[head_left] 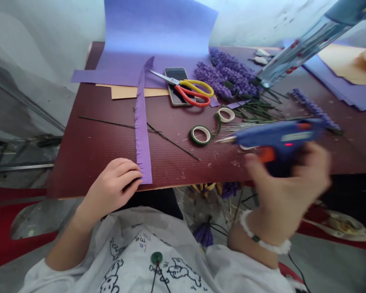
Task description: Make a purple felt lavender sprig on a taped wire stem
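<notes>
My right hand point(280, 191) is wrapped round a blue glue gun point(277, 136) with an orange trigger and a lit red light, held over the table's front right; the hand is slightly blurred. Its nozzle points left. My left hand point(117, 183) rests at the table's front edge, fingers curled and their tips on the lower end of a purple paper strip point(143, 142). Small cuts fringe the strip's left side. Two thin dark green stems point(173, 140) lie near it, one passing beneath. The thumb of my left hand is mostly hidden.
Scissors point(192, 91) lie across a phone point(177, 75) at the back. Green tape rolls point(201, 135) sit mid-table. Purple flower stalks point(228, 75) are bunched behind them. A clear, blue-topped cylinder point(308, 47) leans at the back right. Purple sheets point(338, 83) lie far right.
</notes>
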{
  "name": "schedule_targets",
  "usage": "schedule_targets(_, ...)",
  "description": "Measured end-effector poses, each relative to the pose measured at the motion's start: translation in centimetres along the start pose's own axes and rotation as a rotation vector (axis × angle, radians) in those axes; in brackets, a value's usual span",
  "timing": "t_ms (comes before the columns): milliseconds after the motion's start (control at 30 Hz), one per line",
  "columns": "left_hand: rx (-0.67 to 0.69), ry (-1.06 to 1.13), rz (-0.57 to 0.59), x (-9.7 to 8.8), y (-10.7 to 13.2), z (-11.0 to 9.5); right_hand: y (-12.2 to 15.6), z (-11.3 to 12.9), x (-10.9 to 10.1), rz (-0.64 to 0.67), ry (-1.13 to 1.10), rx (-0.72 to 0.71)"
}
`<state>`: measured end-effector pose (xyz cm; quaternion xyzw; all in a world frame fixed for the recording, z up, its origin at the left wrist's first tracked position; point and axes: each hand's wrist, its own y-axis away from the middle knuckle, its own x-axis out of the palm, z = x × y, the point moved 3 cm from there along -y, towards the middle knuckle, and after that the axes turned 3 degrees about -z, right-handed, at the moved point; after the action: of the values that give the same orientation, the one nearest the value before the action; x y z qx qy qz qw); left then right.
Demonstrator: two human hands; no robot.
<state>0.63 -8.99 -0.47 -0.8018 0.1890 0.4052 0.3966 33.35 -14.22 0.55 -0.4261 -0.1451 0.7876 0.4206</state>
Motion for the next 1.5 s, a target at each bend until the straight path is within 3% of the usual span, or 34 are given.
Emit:
schedule_targets(100, -0.028, 0.045, 0.005, 0.0, 0.1, 0.2, 2.6, 3.4, 2.8, 0.218, 0.011, -0.101)
schedule_targets(233, -0.075, 0.092, 0.006, 0.1, 0.0, 0.5, 4.1, 4.2, 4.7, 0.359, -0.007, -0.219)
schedule_targets(433, -0.104, 0.105, 0.025, 0.2, -0.2, 0.6, 5.2, 4.5, 4.7, 0.336, -0.101, -0.387)
schedule_targets(833, -0.101, 0.132, 0.027, 0.4, -0.1, 0.6, 5.3, 4.5, 4.7, 0.375, -0.079, -0.540)
schedule_targets(1500, -0.103, 0.133, 0.028, 0.4, 0.1, 0.6, 5.4, 3.9, 4.6, 0.414, -0.055, -0.549)
